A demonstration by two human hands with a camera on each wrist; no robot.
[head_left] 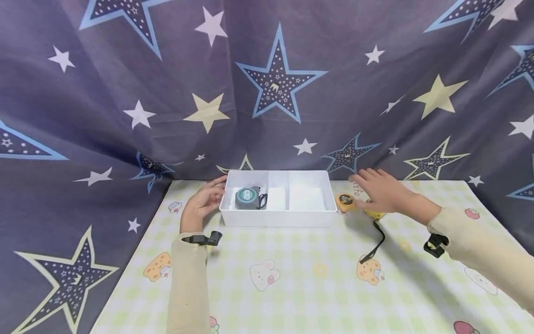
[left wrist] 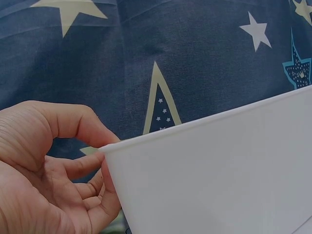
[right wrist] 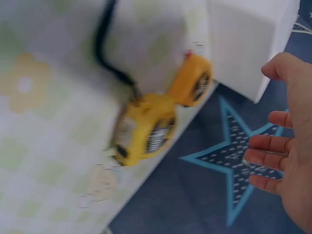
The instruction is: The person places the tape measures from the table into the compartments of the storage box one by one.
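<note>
A white divided box (head_left: pixel 275 218) stands at the table's back edge. My left hand (head_left: pixel 203 204) is at its left end, and in the left wrist view the hand (left wrist: pixel 63 170) grips the corner of the rim with bent fingers. Inside the left compartment lies a grey-teal tape measure (head_left: pixel 247 198) with a dark cord. Just right of the box my right hand (head_left: pixel 377 190) hovers with nothing in it, fingers spread. Near it on the table are an orange-yellow tape measure (right wrist: pixel 191 80) and a yellow tape measure (right wrist: pixel 148 129) with a black strap (head_left: pixel 375 248).
A star-patterned dark curtain (head_left: pixel 275 139) hangs right behind the table. The checked tablecloth (head_left: pixel 292 283) carries printed cartoon figures. A thin divider (head_left: pixel 278 178) rises inside the box. Dark mounts sit on both wrists.
</note>
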